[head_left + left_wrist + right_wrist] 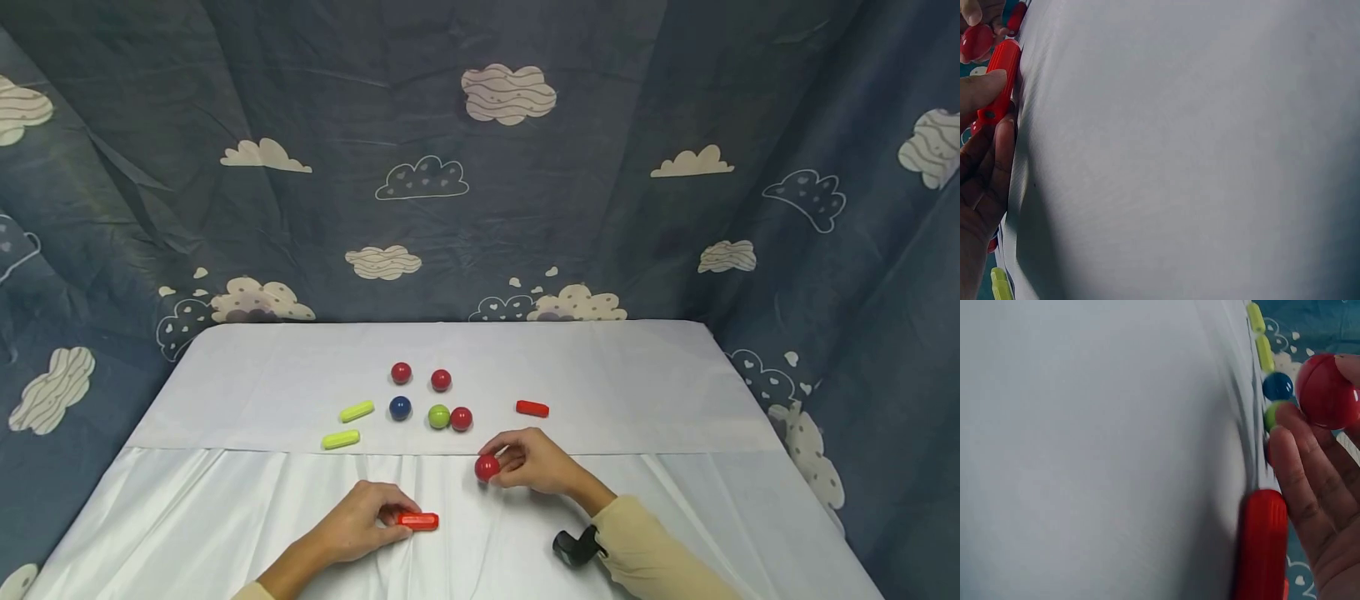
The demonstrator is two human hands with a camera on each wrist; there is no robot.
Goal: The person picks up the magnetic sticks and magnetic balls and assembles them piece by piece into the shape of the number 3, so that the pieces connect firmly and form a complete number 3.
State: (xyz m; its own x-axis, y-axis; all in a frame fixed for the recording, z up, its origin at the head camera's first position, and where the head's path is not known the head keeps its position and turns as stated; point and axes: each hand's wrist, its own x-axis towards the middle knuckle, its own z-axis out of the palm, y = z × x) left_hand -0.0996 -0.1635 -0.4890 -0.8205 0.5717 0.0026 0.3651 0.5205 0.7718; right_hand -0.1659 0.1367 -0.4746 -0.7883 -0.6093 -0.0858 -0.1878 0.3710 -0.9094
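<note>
Between thumb and fingers, my left hand [367, 523] pinches a red stick [422, 522] near the table's front; in the left wrist view the thumb lies across the stick [1004, 74]. To its right and farther back, my right hand [536, 462] holds a red ball [487, 468] at its fingertips. In the right wrist view that ball [1327, 391] is pinched by the thumb, with the other fingers [1307, 472] extended beneath. The held stick also shows there, large and low [1263, 547]. The ball and stick are apart.
Farther back lie a blue ball [400, 407], a green ball [438, 417] beside a red ball [461, 419], and two more red balls [401, 372]. Two yellow-green sticks [341, 439] are at left, another red stick [532, 408] at right. A black device [574, 548] is by the right sleeve.
</note>
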